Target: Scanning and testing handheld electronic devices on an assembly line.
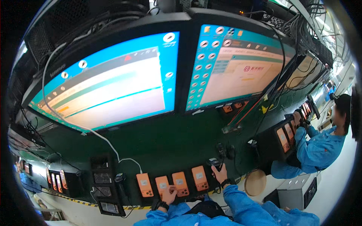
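Observation:
Four orange phones lie in a row on the green bench, camera sides up with white labels. A white cable [130, 159] runs to the top end of the leftmost phone [144, 184]. My left hand [169, 194] rests over the lower part of the second phone [162, 183], its fingers apart and reaching toward the third phone [180, 181]. To the right lies the fourth phone [200, 177]. Beyond it, my right hand [220, 174] is closed around a dark handheld scanner [213, 162], whose handle is mostly hidden by the fingers.
Two large monitors [109, 94] stand behind the bench [151, 141]. Black trays [102, 177] and another scanner [120, 177] are at left. A co-worker in blue [320, 145] handles phones at right, near a round stool [255, 182]. Loose cables hang at upper right.

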The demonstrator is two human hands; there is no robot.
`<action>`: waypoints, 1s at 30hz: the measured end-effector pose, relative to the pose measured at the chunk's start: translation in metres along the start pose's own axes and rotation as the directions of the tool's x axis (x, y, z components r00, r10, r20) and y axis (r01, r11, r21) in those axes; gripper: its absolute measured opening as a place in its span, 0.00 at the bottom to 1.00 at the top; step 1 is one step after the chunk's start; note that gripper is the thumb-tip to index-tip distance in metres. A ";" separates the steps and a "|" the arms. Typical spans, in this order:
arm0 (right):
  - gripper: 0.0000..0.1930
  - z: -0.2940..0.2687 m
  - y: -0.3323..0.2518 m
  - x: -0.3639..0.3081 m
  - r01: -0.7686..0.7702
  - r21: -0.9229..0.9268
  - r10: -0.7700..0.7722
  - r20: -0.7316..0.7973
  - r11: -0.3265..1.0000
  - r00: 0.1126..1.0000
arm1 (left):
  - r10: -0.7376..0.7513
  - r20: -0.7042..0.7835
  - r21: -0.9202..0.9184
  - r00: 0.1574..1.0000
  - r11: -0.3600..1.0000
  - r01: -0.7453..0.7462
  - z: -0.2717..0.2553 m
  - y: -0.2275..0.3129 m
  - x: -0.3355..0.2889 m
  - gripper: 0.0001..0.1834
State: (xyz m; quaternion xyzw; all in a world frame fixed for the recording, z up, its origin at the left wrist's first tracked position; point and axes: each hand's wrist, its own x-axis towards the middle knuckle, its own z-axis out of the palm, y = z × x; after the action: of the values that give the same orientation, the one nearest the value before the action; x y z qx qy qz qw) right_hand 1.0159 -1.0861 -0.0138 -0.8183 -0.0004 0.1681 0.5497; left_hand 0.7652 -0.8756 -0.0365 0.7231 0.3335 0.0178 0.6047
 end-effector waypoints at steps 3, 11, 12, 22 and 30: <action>0.31 0.008 -0.017 -0.021 -0.168 0.008 0.166 0.132 0.986 0.977 | 0.056 -0.013 0.024 0.998 0.998 -0.055 0.000 0.018 0.010 0.17; 0.27 0.074 -0.066 -0.110 -0.188 0.085 0.140 0.400 0.978 0.906 | 0.232 -0.043 0.176 0.972 0.959 -0.221 0.006 -0.002 0.016 0.26; 0.24 0.078 -0.019 -0.112 -0.049 -0.013 0.051 0.311 0.999 0.949 | 0.221 -0.039 0.114 0.975 0.970 -0.215 0.008 0.006 0.013 0.25; 0.21 0.091 -0.008 -0.134 -0.098 -0.123 0.129 0.280 0.988 0.951 | 0.242 -0.099 0.080 0.965 0.969 -0.235 0.010 -0.021 0.014 0.23; 0.22 0.060 -0.059 -0.114 0.001 -0.205 0.022 0.107 0.979 0.994 | 0.211 -0.075 0.058 0.975 0.977 -0.207 0.022 -0.022 0.024 0.24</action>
State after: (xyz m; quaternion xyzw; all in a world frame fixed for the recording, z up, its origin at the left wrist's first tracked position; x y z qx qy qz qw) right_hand 0.9022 -1.0295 0.0504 -0.8602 -0.0433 0.2141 0.4608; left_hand 0.7826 -0.8817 -0.0713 0.7675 0.2802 0.1022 0.5674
